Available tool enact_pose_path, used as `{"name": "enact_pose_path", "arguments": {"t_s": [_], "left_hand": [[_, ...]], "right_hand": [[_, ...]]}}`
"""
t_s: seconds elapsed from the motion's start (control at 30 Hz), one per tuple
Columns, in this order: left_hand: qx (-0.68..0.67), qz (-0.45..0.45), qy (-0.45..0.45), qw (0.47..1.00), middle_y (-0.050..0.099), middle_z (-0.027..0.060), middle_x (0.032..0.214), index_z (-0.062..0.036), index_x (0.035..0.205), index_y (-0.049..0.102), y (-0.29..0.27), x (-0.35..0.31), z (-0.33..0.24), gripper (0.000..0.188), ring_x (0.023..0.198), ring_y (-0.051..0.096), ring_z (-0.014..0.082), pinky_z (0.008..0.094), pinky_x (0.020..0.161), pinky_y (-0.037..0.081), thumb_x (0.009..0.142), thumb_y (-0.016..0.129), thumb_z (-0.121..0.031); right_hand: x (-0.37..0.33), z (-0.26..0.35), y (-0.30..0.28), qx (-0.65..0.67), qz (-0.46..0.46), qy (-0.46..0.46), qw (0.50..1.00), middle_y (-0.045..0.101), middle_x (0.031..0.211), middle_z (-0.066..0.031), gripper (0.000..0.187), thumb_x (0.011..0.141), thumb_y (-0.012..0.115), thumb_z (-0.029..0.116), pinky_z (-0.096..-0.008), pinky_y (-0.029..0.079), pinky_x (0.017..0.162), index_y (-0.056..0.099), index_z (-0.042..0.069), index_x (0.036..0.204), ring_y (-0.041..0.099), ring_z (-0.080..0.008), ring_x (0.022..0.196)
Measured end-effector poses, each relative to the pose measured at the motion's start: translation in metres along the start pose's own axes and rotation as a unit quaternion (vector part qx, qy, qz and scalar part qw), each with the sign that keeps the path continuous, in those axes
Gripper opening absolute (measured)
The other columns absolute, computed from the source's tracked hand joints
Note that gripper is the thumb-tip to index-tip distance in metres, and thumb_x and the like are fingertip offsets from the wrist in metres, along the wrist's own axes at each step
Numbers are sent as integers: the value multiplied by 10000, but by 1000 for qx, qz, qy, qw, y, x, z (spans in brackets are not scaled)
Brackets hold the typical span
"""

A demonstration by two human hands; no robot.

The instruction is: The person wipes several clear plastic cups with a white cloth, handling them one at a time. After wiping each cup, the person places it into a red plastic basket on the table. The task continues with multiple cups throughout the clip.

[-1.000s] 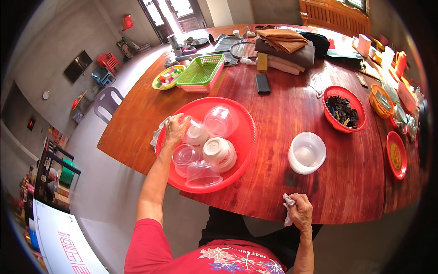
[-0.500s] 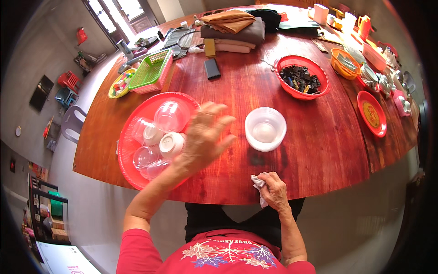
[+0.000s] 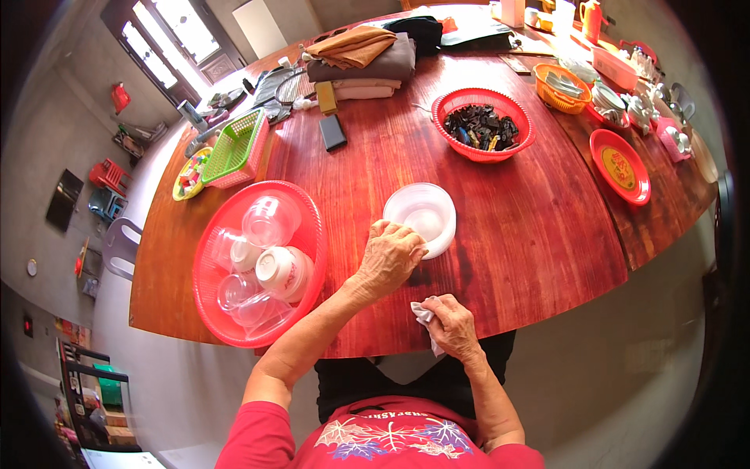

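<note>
My left hand (image 3: pixel 388 258) reaches over the table, its fingers closed at the near-left rim of a white translucent plastic bowl (image 3: pixel 432 205). The bowl stands upright on the wood, and it may be a stack of several. Just in front of my body, my right hand (image 3: pixel 453 327) grips a crumpled white cloth (image 3: pixel 424 314) near the table's edge. To the left lies a big round red plastic basket (image 3: pixel 311 209). Several clear plastic cups (image 3: pixel 267 221) and white cups (image 3: pixel 277 270) sit in it, some of them upside down or on their sides.
A red basket of black pieces (image 3: pixel 484 125) stands farther back on the wooden table (image 3: pixel 531 227). Green and pink baskets (image 3: pixel 236 148) are at the far left, behind them folded cloths (image 3: pixel 363 66) and a black box-like thing (image 3: pixel 332 133). A red plate (image 3: pixel 619 166) lies at right.
My left hand has moved from above the red basket rightward to the white bowl, and its spread fingers have closed at the rim. My right hand still grips the cloth. The view has shifted slightly.
</note>
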State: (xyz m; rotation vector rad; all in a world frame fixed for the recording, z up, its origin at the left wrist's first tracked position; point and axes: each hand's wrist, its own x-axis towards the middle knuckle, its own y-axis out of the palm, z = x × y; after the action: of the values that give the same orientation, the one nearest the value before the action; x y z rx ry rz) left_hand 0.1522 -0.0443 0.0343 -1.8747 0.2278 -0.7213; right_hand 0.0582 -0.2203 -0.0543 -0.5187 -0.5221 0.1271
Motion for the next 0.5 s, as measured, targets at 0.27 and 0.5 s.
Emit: {"name": "enact_pose_path", "arguments": {"t_s": [0.27, 0.5], "left_hand": [[-56, -15, -34, 998, 692, 66, 956, -76, 905, 692, -8, 0, -1, 175, 954, 618, 248, 416, 963, 371, 867, 681, -247], [-36, -133, -2, 990, 700, 75, 989, -62, 954, 678, -13, 4, 0, 128, 1001, 632, 259, 423, 941, 408, 887, 662, -170]], "right_hand": [[1, 1, -1, -12, -6, -9, 1000, 616, 903, -87, 277, 737, 650, 12, -388, 539, 695, 643, 90, 1003, 639, -292, 797], [0, 0, -1, -16, 4, -5, 1000, 609, 897, -85, 261, 748, 657, 23, -386, 543, 688, 640, 91, 1000, 637, -292, 784]]}}
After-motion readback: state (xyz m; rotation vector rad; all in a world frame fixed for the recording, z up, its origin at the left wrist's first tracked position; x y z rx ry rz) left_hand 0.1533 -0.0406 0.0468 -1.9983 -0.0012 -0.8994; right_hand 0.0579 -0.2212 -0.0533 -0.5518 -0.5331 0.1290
